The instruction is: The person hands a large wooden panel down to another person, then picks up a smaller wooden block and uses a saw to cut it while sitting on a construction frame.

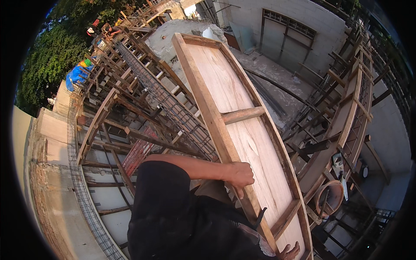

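A long wooden formwork panel point(236, 97), pale plywood framed with brown timber rails and crosspieces, slants through the middle from far to near. My left hand point(239, 175) is closed around its left rail, the thumb pointing down along the outside. The bare forearm comes across from the left, out of a black sleeve. At the panel's near end, my right hand point(289, 251) is partly cut off by the lower edge. Its visible fingers are apart and slightly bent over the plywood. A dark bent strip point(261, 218) sticks up next to the left rail.
Left of the panel runs a rebar cage point(167, 106) among timber supports. A curved formwork channel point(346, 117) stands on the right, with a handsaw point(339, 171) and a bucket point(329, 197) beside it. A concrete ledge point(58, 203) borders the left. People point(108, 31) are far off.
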Tool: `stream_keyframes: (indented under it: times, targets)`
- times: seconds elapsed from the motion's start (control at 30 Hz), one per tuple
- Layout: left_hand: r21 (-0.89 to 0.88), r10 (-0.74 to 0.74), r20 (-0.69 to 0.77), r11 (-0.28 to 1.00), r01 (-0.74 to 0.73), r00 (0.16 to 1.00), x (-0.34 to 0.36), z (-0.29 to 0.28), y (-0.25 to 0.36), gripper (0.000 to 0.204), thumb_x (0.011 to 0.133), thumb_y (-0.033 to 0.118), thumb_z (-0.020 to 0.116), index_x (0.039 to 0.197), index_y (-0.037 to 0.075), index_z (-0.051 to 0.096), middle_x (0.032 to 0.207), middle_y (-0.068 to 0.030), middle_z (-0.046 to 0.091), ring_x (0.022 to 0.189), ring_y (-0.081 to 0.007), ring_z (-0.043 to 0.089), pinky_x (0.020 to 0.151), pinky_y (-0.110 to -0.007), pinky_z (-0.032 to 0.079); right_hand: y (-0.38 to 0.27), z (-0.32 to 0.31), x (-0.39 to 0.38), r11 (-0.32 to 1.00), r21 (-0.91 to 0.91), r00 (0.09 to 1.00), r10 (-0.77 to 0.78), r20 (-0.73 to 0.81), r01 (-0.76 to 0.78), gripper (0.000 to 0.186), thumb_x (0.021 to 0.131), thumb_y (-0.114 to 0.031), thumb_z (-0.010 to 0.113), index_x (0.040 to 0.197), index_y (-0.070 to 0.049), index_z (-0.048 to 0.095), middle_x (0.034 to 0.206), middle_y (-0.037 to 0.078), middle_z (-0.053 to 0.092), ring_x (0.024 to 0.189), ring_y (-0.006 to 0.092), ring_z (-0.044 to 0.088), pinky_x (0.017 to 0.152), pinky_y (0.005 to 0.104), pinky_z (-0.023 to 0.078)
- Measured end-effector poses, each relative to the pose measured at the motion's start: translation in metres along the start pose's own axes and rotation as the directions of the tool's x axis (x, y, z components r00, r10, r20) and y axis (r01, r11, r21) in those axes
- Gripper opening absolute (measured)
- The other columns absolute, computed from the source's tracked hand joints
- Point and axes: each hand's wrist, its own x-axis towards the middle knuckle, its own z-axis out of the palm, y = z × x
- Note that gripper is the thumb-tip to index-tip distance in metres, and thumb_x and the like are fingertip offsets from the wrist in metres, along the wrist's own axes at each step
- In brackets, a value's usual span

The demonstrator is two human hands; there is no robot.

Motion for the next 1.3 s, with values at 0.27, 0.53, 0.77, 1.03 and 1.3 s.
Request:
stream_keyframes:
  times: [0.27,0.53,0.77,1.03,1.3]
  targets:
    - [0.033,0.011,0.037,0.999,-0.012,0.999,-0.008,-0.019,0.031,0.068,0.068,0.066,0.080,0.082,0.000,0.070,0.076,-0.0169,0.072,0.080,-0.0368,0.072,0.075,-0.045,0.054,0.101,0.023,-0.063,0.833,-0.232,0.765,0.553,0.330,-0.502,0.059,0.104,-0.052,0.052,0.141,-0.007,0.059,0.138,0.023,0.059,0.124,0.0412,0.056,0.102,0.0514,0.046]
    - [0.094,0.024,-0.019,0.995,-0.022,1.000,-0.024,-0.006,0.051,0.066,0.071,0.065,0.079,0.084,0.001,0.070,0.078,-0.0152,0.072,0.080,-0.0348,0.072,0.077,-0.043,0.054,0.103,0.028,-0.072,0.822,-0.269,0.692,0.568,0.445,-0.502,0.058,0.104,-0.054,0.051,0.137,-0.007,0.062,0.136,0.023,0.060,0.124,0.0401,0.057,0.098,0.0501,0.049]
    - [0.105,-0.037,0.100,0.994,0.027,0.994,-0.034,-0.062,0.033,0.074,0.076,0.072,0.071,0.089,-0.001,0.070,0.083,-0.0178,0.074,0.084,-0.0350,0.073,0.078,-0.044,0.056,0.104,0.013,-0.060,0.841,-0.209,0.713,0.536,0.452,-0.499,0.058,0.104,-0.055,0.051,0.134,-0.008,0.064,0.134,0.024,0.062,0.123,0.0391,0.058,0.095,0.0490,0.051]
    - [0.069,-0.188,0.120,0.981,0.180,0.975,-0.102,-0.120,0.013,0.090,0.081,0.085,0.053,0.077,-0.002,0.074,0.075,-0.0200,0.072,0.078,-0.0370,0.073,0.071,-0.046,0.059,-0.013,-0.055,-0.027,0.951,0.190,0.955,0.200,0.220,-0.243,0.089,0.110,-0.053,0.026,0.054,0.007,0.060,0.042,0.014,0.044,0.041,0.0290,0.042,0.052,0.0466,0.034]
    - [0.123,-0.402,0.295,0.915,0.383,0.867,-0.128,-0.199,-0.011,0.094,0.087,0.087,0.043,0.078,-0.001,0.074,0.073,-0.0204,0.070,0.077,-0.0380,0.073,0.076,-0.048,0.058,-0.100,-0.100,0.015,0.928,0.235,0.893,0.174,0.415,-0.290,0.079,0.111,-0.044,0.024,0.069,0.004,0.071,0.063,0.019,0.065,0.064,0.0393,0.060,0.070,0.0491,0.045]
